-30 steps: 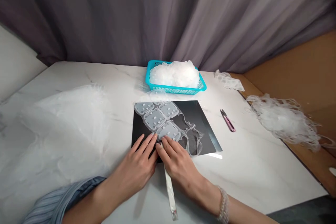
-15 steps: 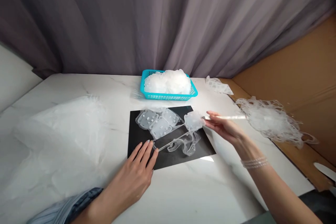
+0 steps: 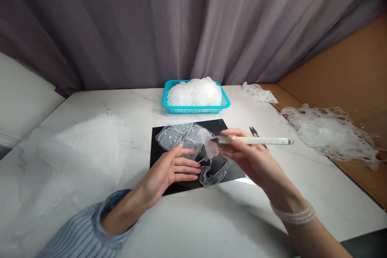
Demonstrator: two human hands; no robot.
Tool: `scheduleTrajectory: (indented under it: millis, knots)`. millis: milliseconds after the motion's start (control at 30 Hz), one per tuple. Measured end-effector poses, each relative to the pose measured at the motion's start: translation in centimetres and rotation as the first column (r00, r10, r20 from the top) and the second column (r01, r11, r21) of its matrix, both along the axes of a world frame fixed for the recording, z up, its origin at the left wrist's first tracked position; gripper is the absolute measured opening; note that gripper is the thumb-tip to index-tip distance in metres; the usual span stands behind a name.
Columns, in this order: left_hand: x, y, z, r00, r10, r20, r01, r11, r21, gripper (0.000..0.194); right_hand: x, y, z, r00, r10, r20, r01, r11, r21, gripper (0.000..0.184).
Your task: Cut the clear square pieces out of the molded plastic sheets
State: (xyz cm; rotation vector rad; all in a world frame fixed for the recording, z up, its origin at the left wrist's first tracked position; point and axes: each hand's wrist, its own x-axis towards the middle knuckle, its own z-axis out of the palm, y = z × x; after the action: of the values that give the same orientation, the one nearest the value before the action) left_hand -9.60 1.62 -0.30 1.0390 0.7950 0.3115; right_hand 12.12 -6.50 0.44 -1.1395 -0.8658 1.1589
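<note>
My right hand (image 3: pixel 246 155) grips a slim white pen-like tool (image 3: pixel 266 140) with a dark tip. A thin translucent white piece (image 3: pixel 208 143) is at that tip, raised over the black sheet (image 3: pixel 157 161); my right fingertips are at its edge. My left hand (image 3: pixel 173 169) is open, fingers stretched toward the piece, above the sheet. Several translucent flat pieces with small white dots (image 3: pixel 169 137) lie on the sheet, partly hidden by my left fingers. Between my hands lies a curled clear offcut (image 3: pixel 213 175).
A turquoise basket (image 3: pixel 196 109) heaped with white translucent pieces stands at the back. Small dark snips (image 3: pixel 253 131) lie beyond my right hand. A lacy offcut pile (image 3: pixel 329 133) is at the right, a perforated scrap (image 3: pixel 258 92) behind it. Clear film (image 3: pixel 87 157) covers the left.
My right hand has moved left with the tool, and the translucent piece is tilted up with it. My left hand has risen from the sheet's edge and turned toward the right hand.
</note>
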Motion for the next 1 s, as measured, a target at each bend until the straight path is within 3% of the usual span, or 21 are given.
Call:
scheduleTrajectory:
  millis: [67, 133, 167, 267, 333, 400, 467, 500, 567, 733, 867, 1000]
  knots:
    - [0.9, 0.5, -0.6, 0.993, 0.054, 0.106, -0.022, 0.959, -0.281, 0.059, -1.9, -0.6, 0.8, 0.953, 0.191, 0.234, -0.190, 0.981, -0.027, 0.026]
    - [1.3, 0.6, -1.6, 0.991, 0.077, 0.113, -0.039, 0.951, -0.308, 0.050, -2.8, -1.0, 1.4, 0.865, 0.360, 0.349, -0.351, 0.932, -0.090, 0.037]
    - [1.3, 0.6, -2.0, 0.992, 0.079, 0.095, -0.051, 0.962, -0.269, 0.042, -2.8, -0.9, 1.5, 0.853, 0.375, 0.363, -0.364, 0.926, -0.101, 0.042]
    - [1.3, 0.4, -2.7, 0.998, 0.064, 0.022, -0.061, 0.990, -0.127, 0.031, -1.2, 0.0, 0.8, 0.862, 0.152, 0.483, -0.144, 0.988, -0.054, 0.052]
    - [1.3, 0.4, -2.8, 0.999, 0.046, -0.012, -0.047, 0.995, -0.089, 0.032, 0.2, 1.0, -0.1, 0.719, -0.017, 0.695, -0.002, 1.000, 0.026, 0.053]
    - [1.4, 0.4, -2.8, 0.998, 0.064, -0.016, -0.065, 0.994, -0.090, 0.031, 1.3, 1.8, -1.0, 0.509, -0.095, 0.856, 0.011, 0.995, 0.104, 0.054]
    - [1.6, 0.5, -3.0, 0.994, 0.105, 0.006, -0.103, 0.986, -0.127, 0.027, 1.8, 2.2, -1.4, 0.360, -0.058, 0.931, -0.032, 0.997, 0.074, 0.050]
    - [1.6, 0.6, -3.1, 0.992, 0.128, 0.019, -0.123, 0.981, -0.150, 0.025, 1.9, 2.3, -1.5, 0.326, 0.002, 0.945, -0.056, 0.998, 0.018, 0.045]
    - [1.7, 0.7, -3.4, 0.986, 0.166, 0.031, -0.157, 0.970, -0.185, 0.022, 1.9, 2.3, -1.5, 0.348, 0.162, 0.923, -0.125, 0.984, -0.125, 0.034]
    - [1.7, 0.8, -3.3, 0.981, 0.187, 0.059, -0.170, 0.962, -0.215, 0.018, 1.6, 2.7, -1.7, 0.589, 0.484, 0.648, -0.404, 0.870, -0.283, 0.020]
    - [1.8, 0.9, -2.9, 0.980, 0.170, 0.105, -0.135, 0.950, -0.280, 0.021, 1.2, 2.9, -2.2, 0.684, 0.486, 0.544, -0.411, 0.873, -0.263, 0.026]
    - [2.4, 0.9, -2.7, 0.987, 0.124, 0.104, -0.095, 0.964, -0.248, 0.032, 0.8, 2.7, -2.4, 0.704, 0.444, 0.554, -0.381, 0.895, -0.233, 0.032]
